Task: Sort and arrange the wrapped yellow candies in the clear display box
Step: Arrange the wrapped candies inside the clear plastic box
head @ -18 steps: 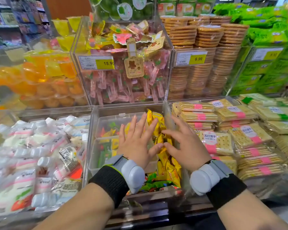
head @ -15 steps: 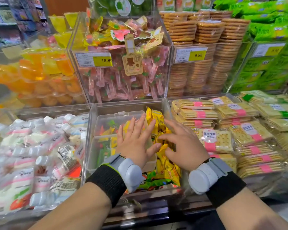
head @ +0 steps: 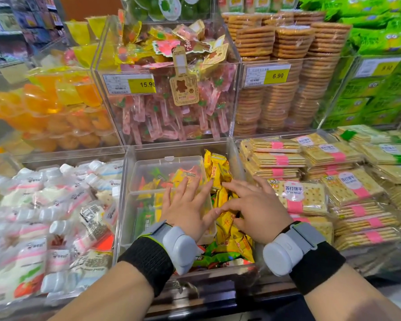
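Wrapped yellow candies (head: 218,172) stand in a row along the right side of the clear display box (head: 127,205), with more lying loose near its front (head: 239,242). My left hand (head: 188,209) lies flat, fingers spread, on a lidded clear tub (head: 162,165) of mixed candies inside the box. My right hand (head: 255,209) reaches over the yellow row from the right. Its index finger and thumb bracket an upright yellow candy (head: 221,196). The palm side is hidden, so the grip is unclear. The two thumbs nearly touch.
Left of the box is a bin of white drink pouches (head: 56,216). Right are stacked cracker packs (head: 310,193). Behind stand bins of pink lollipops (head: 171,107), orange jelly cups (head: 44,107) and round biscuits (head: 287,66). Green and red candies (head: 218,258) lie at the box front.
Both hands stay over the box. The right hand's thumb and index, pinched together before, now sit further apart. The left hand stays flat on the lid.
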`<state>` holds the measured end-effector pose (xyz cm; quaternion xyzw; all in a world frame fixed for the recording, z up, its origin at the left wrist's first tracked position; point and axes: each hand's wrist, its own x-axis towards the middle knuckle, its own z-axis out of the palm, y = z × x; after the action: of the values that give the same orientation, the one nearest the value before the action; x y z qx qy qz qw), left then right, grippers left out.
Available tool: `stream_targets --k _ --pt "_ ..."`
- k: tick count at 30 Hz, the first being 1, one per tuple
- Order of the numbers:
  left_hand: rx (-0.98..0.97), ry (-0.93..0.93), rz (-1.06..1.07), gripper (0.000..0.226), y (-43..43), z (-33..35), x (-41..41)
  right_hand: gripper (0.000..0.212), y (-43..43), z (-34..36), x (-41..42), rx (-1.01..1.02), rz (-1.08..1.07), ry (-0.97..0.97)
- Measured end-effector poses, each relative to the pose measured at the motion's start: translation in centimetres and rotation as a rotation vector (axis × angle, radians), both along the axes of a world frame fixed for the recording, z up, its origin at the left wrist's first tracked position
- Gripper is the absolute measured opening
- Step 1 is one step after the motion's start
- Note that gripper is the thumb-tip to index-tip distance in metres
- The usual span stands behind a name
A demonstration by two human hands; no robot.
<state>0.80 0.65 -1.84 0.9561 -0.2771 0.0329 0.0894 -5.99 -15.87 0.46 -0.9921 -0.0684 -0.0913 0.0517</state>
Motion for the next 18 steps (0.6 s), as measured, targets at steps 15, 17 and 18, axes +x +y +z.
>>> stream_targets --k 15,17,18 --pt "-0.247 0.132 -0.267 0.053 1.6 3.2 -1.7 0.04 -0.7 0.5 0.3 0.1 -0.053 0.015" --pt "-0.328 0.144 -0.299 0.054 2.1 3.7 -1.7 0.041 -0.8 1.0 0.4 0.154 -0.071 0.017" --pt "-0.364 0.149 -0.306 0.056 2.4 3.9 -1.7 0.04 -0.6 1.2 0.4 0.159 -0.08 0.002"
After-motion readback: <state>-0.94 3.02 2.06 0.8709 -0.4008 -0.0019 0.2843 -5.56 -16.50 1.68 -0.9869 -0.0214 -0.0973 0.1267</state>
